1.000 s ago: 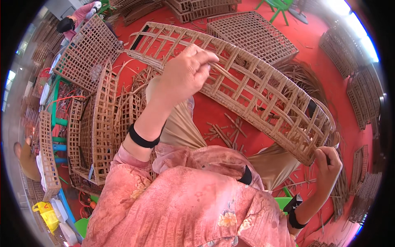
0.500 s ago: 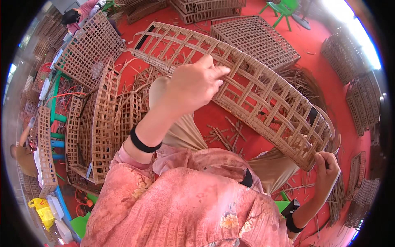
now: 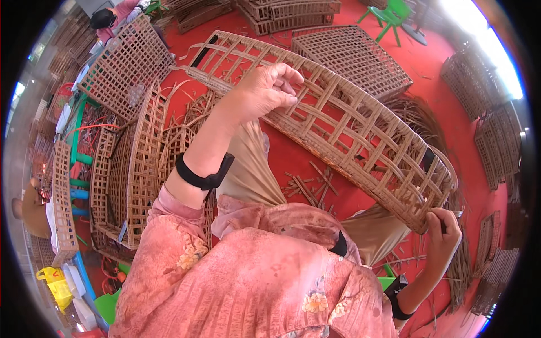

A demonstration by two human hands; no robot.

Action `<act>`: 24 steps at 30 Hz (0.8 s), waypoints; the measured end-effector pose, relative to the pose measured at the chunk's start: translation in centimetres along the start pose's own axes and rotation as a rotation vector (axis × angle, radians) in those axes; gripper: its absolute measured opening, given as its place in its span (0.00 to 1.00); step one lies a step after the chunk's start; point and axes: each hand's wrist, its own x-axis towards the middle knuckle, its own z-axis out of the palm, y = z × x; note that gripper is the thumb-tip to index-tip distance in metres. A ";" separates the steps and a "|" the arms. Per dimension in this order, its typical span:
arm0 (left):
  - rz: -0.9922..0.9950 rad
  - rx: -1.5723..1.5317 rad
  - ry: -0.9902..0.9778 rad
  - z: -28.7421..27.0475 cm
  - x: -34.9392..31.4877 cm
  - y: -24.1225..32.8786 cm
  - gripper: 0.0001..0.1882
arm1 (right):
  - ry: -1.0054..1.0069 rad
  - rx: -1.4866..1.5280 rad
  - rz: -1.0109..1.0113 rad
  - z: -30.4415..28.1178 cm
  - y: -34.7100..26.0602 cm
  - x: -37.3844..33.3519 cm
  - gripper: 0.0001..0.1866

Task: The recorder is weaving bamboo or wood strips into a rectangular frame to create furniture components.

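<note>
A long, low woven basket (image 3: pixel 338 132) with an open lattice of flat brown strips slants across my lap, from upper left to lower right. My left hand (image 3: pixel 269 93) is over its left half, fingers curled and closed toward the thumb. I cannot make out whether a strip is between those fingertips. At the basket's lower right corner, my right hand (image 3: pixel 445 228) is closed, thumb and fingers pinching the edge. Loops of loose strip stick out around that end. Black pieces show at both ends of the frame.
Cut strips (image 3: pixel 310 186) litter the red floor. A strip bundle (image 3: pixel 420 121) lies beyond the basket. Woven baskets (image 3: pixel 147 163) crowd the left; a lattice panel (image 3: pixel 352 59) lies ahead, with a green chair (image 3: pixel 389 17) farther off. Another person (image 3: pixel 115 19) is at the far left.
My left hand has shifted left along the basket and turned, its fingers now curled and lifted from the lattice. My right hand stays at the corner, and the basket has hardly moved.
</note>
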 end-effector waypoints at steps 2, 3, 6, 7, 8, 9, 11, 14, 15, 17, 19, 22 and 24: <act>-0.019 -0.084 -0.053 -0.4 0.0 0.3 0.17 | 0.004 0.069 0.070 -0.3 0.3 -0.4 0.08; -0.004 -0.090 -0.065 -0.5 0.0 0.4 0.15 | 0.008 0.143 0.142 -0.3 0.2 -0.6 0.13; 0.025 -0.094 -0.081 -0.8 0.2 -0.3 0.13 | -0.069 0.185 0.257 -2.2 -0.8 -0.7 0.23; 0.042 -0.090 -0.099 -0.8 0.5 -0.6 0.12 | -0.074 0.169 0.224 -3.0 -0.6 -0.9 0.26; 0.045 -0.098 -0.100 -0.6 0.4 -0.6 0.12 | -0.072 0.161 0.222 -4.0 -0.7 -1.3 0.26; 0.096 0.077 -0.025 -0.2 0.1 -0.2 0.11 | -0.030 0.115 0.248 -4.9 -1.1 -1.4 0.26; 0.142 0.237 0.055 -0.8 -0.2 -0.4 0.10 | 0.000 0.036 0.253 -7.0 -0.7 -2.0 0.25; 0.328 0.706 0.439 -5.1 -0.2 -2.1 0.07 | 0.125 -0.228 0.153 -11.2 1.6 -2.2 0.24; 0.398 0.831 0.538 -7.6 0.0 -3.1 0.06 | 0.203 -0.145 0.195 -12.0 0.9 -2.3 0.22; 0.419 1.017 0.769 -13.7 1.6 -5.9 0.06 | 0.244 -0.226 0.108 -12.6 0.0 -1.4 0.21; 0.157 1.144 0.788 -21.3 1.9 -7.3 0.07 | 0.231 -0.262 0.134 -11.6 -2.0 -0.1 0.19; 0.374 1.216 1.070 -33.7 0.3 -8.8 0.11 | 0.091 -0.388 -0.200 -6.3 -4.7 2.3 0.19; 0.521 1.319 1.099 -36.7 1.1 -7.0 0.12 | 0.282 -0.276 -0.279 -1.9 -8.9 2.8 0.21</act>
